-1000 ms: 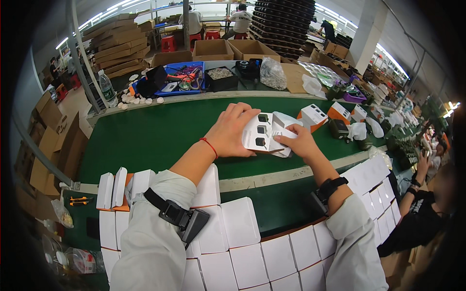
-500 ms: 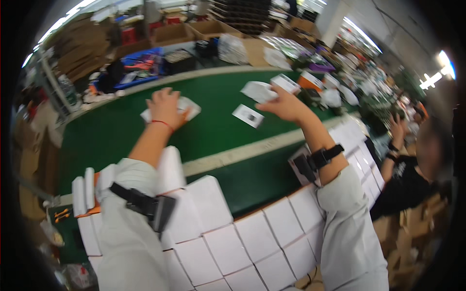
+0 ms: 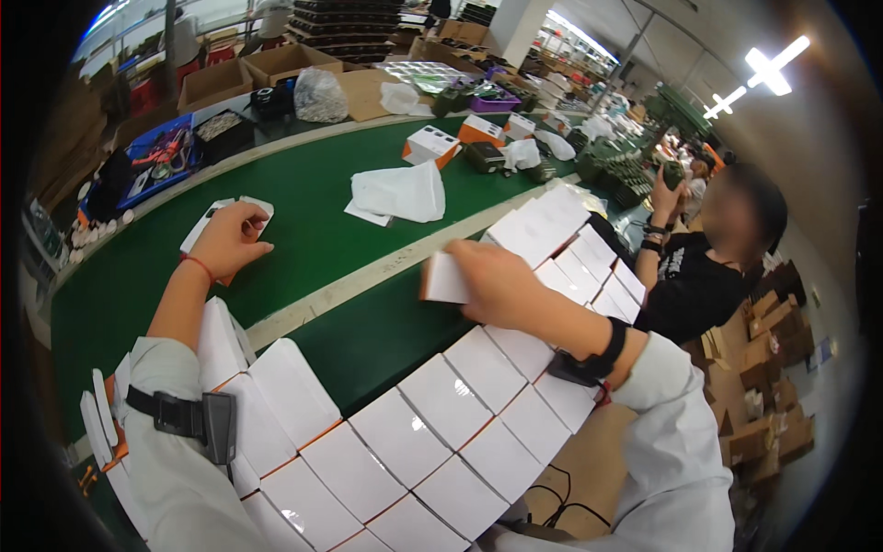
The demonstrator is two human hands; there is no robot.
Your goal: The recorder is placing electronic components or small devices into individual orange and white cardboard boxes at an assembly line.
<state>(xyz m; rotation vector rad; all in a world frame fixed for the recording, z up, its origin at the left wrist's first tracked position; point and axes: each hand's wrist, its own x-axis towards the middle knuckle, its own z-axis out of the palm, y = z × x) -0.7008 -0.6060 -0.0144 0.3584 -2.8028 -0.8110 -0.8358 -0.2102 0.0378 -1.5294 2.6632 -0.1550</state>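
My right hand (image 3: 501, 285) is closed around a small white box (image 3: 445, 280), slightly blurred, above the near edge of the green belt (image 3: 317, 207). Under it spread rows of white boxes (image 3: 400, 432) with orange sides. At the left on the belt, my left hand (image 3: 227, 241) hovers over or rests on a white box with a raised flap (image 3: 257, 208). Its fingers are bent, with the thumb standing apart. Between the hands lies a white pouch (image 3: 401, 191) partly covering a flat white card (image 3: 366, 215).
White and orange boxes (image 3: 430, 145) stand farther along the belt beside dark green devices (image 3: 484, 157). A blue tray of tools (image 3: 158, 164) and cardboard boxes (image 3: 215, 86) line the far side. A co-worker in black (image 3: 688, 271) sits at the right, holding a dark green device (image 3: 673, 175).
My right hand has come back from the far side of the belt toward the near rows with a white box. The pouch now lies over the card. The view has turned right.
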